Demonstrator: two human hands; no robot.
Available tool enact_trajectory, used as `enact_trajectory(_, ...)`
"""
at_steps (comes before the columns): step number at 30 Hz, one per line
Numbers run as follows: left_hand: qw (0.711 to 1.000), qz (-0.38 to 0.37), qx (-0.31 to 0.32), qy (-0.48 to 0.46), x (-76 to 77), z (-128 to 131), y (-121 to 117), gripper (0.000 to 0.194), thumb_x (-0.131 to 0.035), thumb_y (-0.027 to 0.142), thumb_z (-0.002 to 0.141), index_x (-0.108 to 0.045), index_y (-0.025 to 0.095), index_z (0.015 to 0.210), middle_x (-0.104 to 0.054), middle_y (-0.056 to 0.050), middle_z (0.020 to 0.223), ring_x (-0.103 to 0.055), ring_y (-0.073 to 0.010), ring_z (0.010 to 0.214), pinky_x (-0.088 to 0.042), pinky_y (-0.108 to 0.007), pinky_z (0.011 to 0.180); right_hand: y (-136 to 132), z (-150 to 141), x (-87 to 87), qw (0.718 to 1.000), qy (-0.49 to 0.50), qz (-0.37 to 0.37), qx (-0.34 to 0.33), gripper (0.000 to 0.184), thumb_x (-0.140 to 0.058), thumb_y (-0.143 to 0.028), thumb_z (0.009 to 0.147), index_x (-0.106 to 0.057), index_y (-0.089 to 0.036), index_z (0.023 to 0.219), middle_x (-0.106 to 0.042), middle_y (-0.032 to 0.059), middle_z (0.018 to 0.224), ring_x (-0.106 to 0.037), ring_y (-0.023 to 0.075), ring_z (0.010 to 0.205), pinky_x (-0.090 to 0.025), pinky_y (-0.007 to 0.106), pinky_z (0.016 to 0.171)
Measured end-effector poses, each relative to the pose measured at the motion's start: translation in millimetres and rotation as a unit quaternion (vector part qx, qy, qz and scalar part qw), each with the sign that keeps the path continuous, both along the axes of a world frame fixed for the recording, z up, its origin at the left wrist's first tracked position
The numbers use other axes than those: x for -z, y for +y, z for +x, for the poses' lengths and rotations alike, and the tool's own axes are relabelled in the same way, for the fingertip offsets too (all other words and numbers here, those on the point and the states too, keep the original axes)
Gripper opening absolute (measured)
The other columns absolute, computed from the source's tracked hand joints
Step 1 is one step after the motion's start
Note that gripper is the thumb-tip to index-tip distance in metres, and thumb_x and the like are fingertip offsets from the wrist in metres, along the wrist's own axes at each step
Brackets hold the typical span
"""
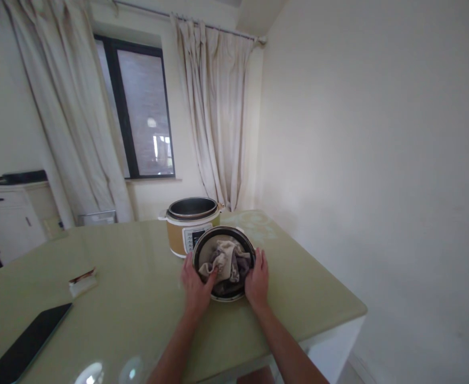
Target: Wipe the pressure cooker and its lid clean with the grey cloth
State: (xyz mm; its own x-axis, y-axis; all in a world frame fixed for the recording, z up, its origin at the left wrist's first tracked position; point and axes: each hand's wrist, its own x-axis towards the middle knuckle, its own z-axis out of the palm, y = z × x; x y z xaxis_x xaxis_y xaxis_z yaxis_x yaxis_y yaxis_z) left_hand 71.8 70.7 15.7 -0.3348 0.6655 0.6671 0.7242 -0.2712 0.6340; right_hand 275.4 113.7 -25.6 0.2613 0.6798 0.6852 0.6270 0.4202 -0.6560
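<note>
A round pressure-cooker lid (202, 248) lies upside down on the green glass table (138, 304), with a crumpled grey cloth (227, 260) inside it. My left hand (196, 285) grips the lid's near left rim, and its thumb presses on the cloth. My right hand (257, 280) is cupped around the lid's right rim with the fingers together. Just behind the lid stands the open cooker body (190, 226), tan with a white control panel.
A dark tablet (26, 344) lies at the table's near left edge. A small folded wrapper (82, 281) sits further in. The table's right corner (360, 309) is close to the wall. A white cabinet (6, 221) stands at far left, and curtains (218, 117) frame the window.
</note>
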Motion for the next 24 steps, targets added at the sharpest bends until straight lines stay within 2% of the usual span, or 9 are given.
enact_trajectory(3, 0.974, -0.003, 0.055, -0.219, 18.4, 5, 8, 0.085, -0.067, 0.059, 0.088, -0.038, 0.017, 0.156, -0.054, -0.019, 0.152, -0.053, -0.0335, 0.142, -0.044, -0.049, 0.119, -24, -9, -18.9, 0.987, -0.124, 0.082, -0.062, 0.068, -0.041, -0.018, 0.098, -0.035, -0.028, 0.166, -0.027, 0.0120, 0.173, -0.031, 0.0342, 0.157, -0.032, 0.062, 0.123)
enact_trajectory(5, 0.947, -0.001, 0.117, -0.300, 21.8, 7, 14, 0.084, -0.074, 0.060, 0.083, -0.046, 0.018, 0.150, -0.061, -0.017, 0.145, -0.060, -0.0326, 0.134, -0.048, -0.047, 0.115, -35, -23, -29.0, 0.960, -0.230, 0.105, -0.123, 0.065, -0.053, -0.040, 0.100, -0.041, -0.031, 0.163, -0.018, 0.0099, 0.176, -0.027, 0.0386, 0.158, -0.033, 0.061, 0.122)
enact_trajectory(7, 0.927, -0.004, 0.156, -0.341, 22.8, 7, 18, 0.084, -0.075, 0.062, 0.082, -0.048, 0.018, 0.148, -0.062, -0.016, 0.144, -0.062, -0.0326, 0.133, -0.049, -0.048, 0.115, -38, -43, -37.5, 0.942, -0.298, 0.061, -0.139, 0.075, -0.065, -0.061, 0.093, -0.046, -0.035, 0.161, -0.015, 0.0097, 0.177, -0.027, 0.0430, 0.157, -0.035, 0.061, 0.120)
enact_trajectory(9, 0.918, -0.014, 0.167, -0.359, 25.1, 4, 20, 0.077, -0.065, 0.065, 0.090, -0.048, 0.019, 0.149, -0.061, -0.016, 0.148, -0.060, -0.0326, 0.136, -0.048, -0.049, 0.117, -34, -61, -46.0, 0.941, -0.319, -0.015, -0.114, 0.075, -0.065, -0.071, 0.090, -0.051, -0.039, 0.157, -0.021, 0.0095, 0.176, -0.031, 0.0429, 0.154, -0.038, 0.060, 0.116)
enact_trajectory(13, 0.935, -0.002, 0.117, -0.335, 33.2, 2, 22, 0.065, -0.045, 0.064, 0.101, -0.052, 0.020, 0.148, -0.059, -0.016, 0.152, -0.052, -0.0323, 0.145, -0.041, -0.051, 0.124, -11, -69, -68.7, 0.932, -0.340, -0.105, -0.064, 0.054, -0.058, -0.068, 0.096, -0.064, -0.040, 0.142, -0.039, 0.0087, 0.167, -0.042, 0.0390, 0.145, -0.042, 0.058, 0.108)
enact_trajectory(17, 0.947, 0.016, 0.099, -0.305, 38.6, 6, 24, 0.060, -0.038, 0.056, 0.106, -0.052, 0.020, 0.151, -0.056, -0.015, 0.155, -0.050, -0.0284, 0.146, -0.039, -0.047, 0.125, 20, -59, -98.5, 0.932, -0.328, -0.155, 0.018, 0.045, -0.061, -0.057, 0.098, -0.066, -0.036, 0.138, -0.050, 0.0128, 0.154, -0.050, 0.0363, 0.133, -0.048, 0.049, 0.099)
enact_trajectory(19, 0.949, 0.017, 0.097, -0.298, 40.6, 7, 25, 0.058, -0.037, 0.053, 0.106, -0.050, 0.020, 0.153, -0.055, -0.015, 0.156, -0.050, -0.0274, 0.147, -0.040, -0.045, 0.125, 32, -64, -111.7, 0.935, -0.304, -0.176, 0.039, 0.042, -0.062, -0.051, 0.098, -0.066, -0.034, 0.136, -0.052, 0.0136, 0.148, -0.052, 0.0343, 0.128, -0.050, 0.044, 0.094)
enact_trajectory(22, 0.949, -0.001, 0.092, -0.303, 42.9, 6, 26, 0.060, -0.036, 0.055, 0.107, -0.049, 0.020, 0.154, -0.056, -0.014, 0.156, -0.051, -0.0258, 0.146, -0.041, -0.042, 0.124, 36, -86, -120.8, 0.937, -0.309, -0.162, 0.004, 0.040, -0.063, -0.048, 0.097, -0.066, -0.031, 0.133, -0.053, 0.0128, 0.143, -0.053, 0.0330, 0.125, -0.050, 0.043, 0.095)
enact_trajectory(24, 0.945, -0.016, 0.093, -0.312, 42.6, 5, 25, 0.063, -0.033, 0.057, 0.107, -0.048, 0.020, 0.155, -0.055, -0.014, 0.157, -0.050, -0.0242, 0.147, -0.041, -0.038, 0.123, 28, -99, -116.8, 0.929, -0.343, -0.129, -0.051, 0.038, -0.063, -0.049, 0.096, -0.067, -0.029, 0.128, -0.056, 0.0113, 0.138, -0.053, 0.0331, 0.124, -0.050, 0.045, 0.096)
